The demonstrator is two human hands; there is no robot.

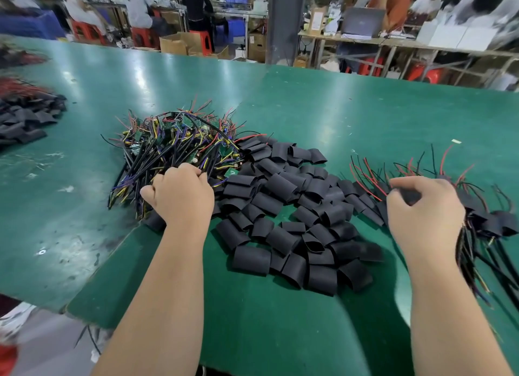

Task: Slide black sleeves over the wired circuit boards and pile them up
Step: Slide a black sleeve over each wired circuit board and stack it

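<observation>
A tangled heap of green wired circuit boards (179,139) lies on the green table (337,117), left of centre. My left hand (179,195) reaches into its near edge, fingers curled round a bundle of wires. Loose black sleeves (283,215) spread in a pile across the middle. To the right lies a pile of sleeved boards (483,218) with red and black wires sticking out. My right hand (424,209) hovers over that pile's left edge, fingers curled; whether it grips a sleeved board (410,197) is unclear.
Another pile of black sleeved pieces (25,120) with red wires sits at the far left of the table. The table's near left edge (56,305) drops to the floor. People sit on red stools (143,37) at benches beyond the far edge.
</observation>
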